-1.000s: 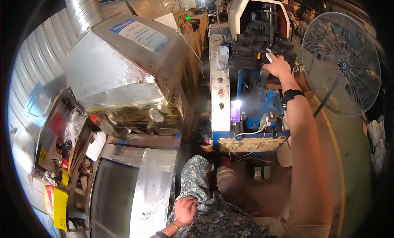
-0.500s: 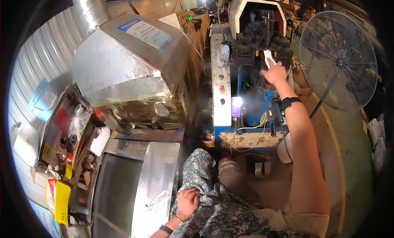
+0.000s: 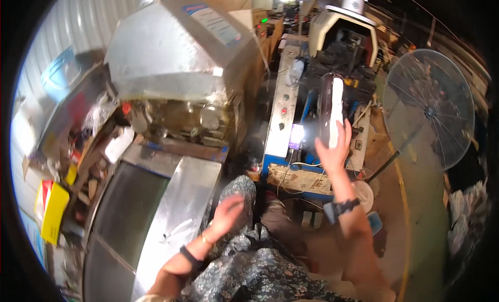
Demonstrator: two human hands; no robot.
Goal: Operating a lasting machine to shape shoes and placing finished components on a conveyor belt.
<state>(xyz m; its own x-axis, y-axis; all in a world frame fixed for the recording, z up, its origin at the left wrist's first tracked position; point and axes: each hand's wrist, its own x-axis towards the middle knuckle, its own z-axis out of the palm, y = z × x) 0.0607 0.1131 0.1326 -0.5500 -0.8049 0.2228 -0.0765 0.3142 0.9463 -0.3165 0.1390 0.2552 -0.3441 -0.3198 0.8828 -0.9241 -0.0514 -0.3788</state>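
Note:
My right hand (image 3: 335, 148) has its fingers around the near end of a long, dark glossy piece shaped like a shoe (image 3: 326, 112). A narrow white face on it points upward, and blur hides its finer detail. The piece lies over the front of the blue-framed machine (image 3: 355, 52), just this side of its black clamping parts. My left hand (image 3: 228, 212) is raised above my patterned apron, near my left thigh. Its fingers are slightly blurred but look loosely stretched, with nothing in them.
Left of the machine, a pale panel (image 3: 280, 101) carries several buttons, with a lit phone (image 3: 296, 137) by its near end. A large fan (image 3: 429, 112) stands at the right. A metal-hooded unit (image 3: 166, 47) and a dark conveyor belt (image 3: 127, 213) occupy the left.
My right hand has drawn back toward me from the machine's clamping parts, bringing the dark shoe-shaped piece with it. My left hand has lifted off my lap. The view has shifted.

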